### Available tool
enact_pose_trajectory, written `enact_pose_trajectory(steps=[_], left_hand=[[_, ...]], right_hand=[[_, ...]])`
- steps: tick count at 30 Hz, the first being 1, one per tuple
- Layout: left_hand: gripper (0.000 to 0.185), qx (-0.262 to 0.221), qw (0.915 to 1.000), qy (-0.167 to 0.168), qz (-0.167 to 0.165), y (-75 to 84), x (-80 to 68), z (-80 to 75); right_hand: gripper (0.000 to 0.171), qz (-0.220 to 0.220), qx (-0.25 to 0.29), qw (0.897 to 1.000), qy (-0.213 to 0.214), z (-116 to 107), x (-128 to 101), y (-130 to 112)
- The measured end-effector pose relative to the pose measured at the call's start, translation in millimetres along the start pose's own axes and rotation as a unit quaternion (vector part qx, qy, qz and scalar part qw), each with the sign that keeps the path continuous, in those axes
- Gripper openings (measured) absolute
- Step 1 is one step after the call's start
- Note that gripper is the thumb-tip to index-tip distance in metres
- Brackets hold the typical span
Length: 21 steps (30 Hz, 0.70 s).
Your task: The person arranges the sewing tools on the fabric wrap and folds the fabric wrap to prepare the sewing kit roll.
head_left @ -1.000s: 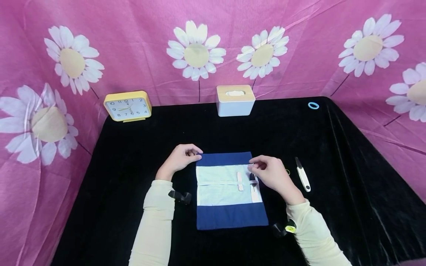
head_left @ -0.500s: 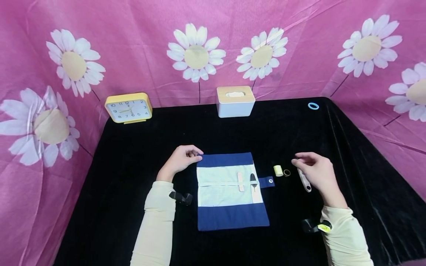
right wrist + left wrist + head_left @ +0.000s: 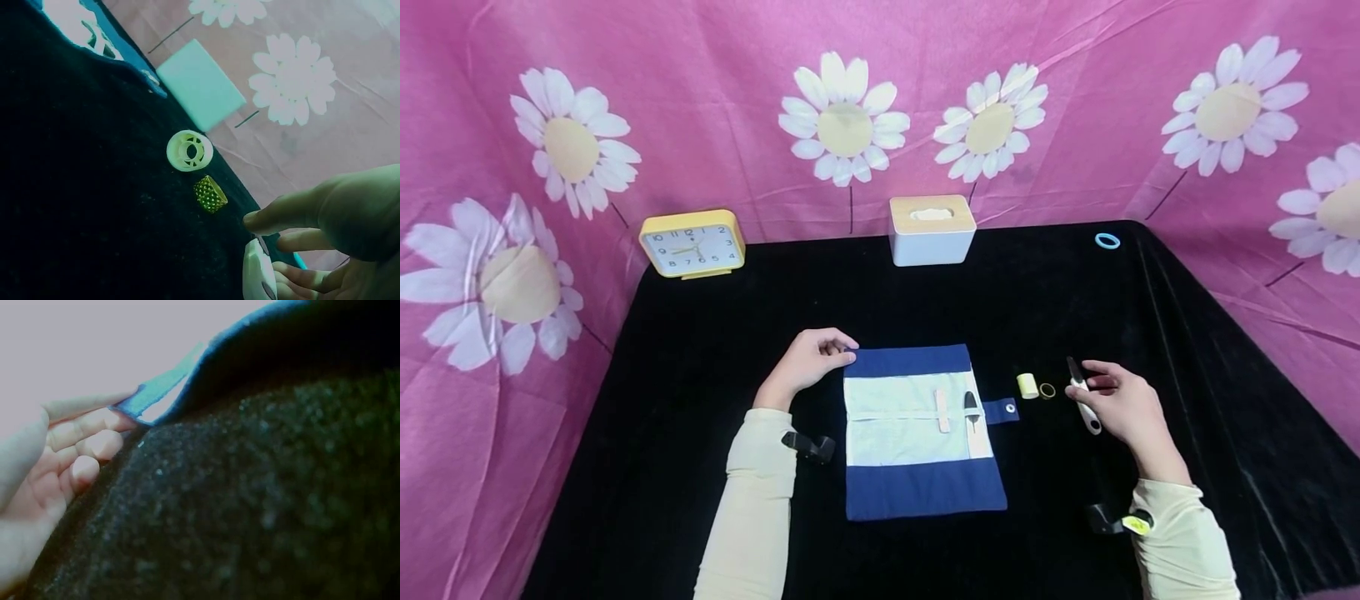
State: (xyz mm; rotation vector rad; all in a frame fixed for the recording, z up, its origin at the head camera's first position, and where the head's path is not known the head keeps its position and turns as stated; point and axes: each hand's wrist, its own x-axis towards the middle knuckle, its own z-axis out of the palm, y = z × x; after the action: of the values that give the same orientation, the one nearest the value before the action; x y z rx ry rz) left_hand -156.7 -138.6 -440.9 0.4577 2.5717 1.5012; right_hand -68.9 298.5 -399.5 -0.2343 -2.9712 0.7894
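Snips (image 3: 1083,398) lie on the tabletop (image 3: 700,350) right of the cloth roll (image 3: 921,431), under our right hand (image 3: 1122,406), whose fingers curl onto the white handle. Light, stiff, sharp-tipped, we judge: best held mid-handle. Our left hand (image 3: 806,361) pinches the roll's far left corner.

The left hand (image 3: 44,481) pinches the blue cloth's edge (image 3: 159,387); black tablecloth (image 3: 250,506) below.
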Motion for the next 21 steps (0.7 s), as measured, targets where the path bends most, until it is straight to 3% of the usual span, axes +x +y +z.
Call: enact_pose_trajectory(steps=[10,21], left_hand=[[0.011,-0.019,0.9993,0.033,0.003,-1.4,-2.4,5.0],[0.010,0.003,0.9976,0.069,-0.001,2.0,-5.1,8.9]], right_hand=[[0.054,-0.007,-0.019,1.000,0.004,3.5,-0.6,1.2],[0.050,-0.016,0.021,1.000,0.012,0.8,-1.0,-7.4]])
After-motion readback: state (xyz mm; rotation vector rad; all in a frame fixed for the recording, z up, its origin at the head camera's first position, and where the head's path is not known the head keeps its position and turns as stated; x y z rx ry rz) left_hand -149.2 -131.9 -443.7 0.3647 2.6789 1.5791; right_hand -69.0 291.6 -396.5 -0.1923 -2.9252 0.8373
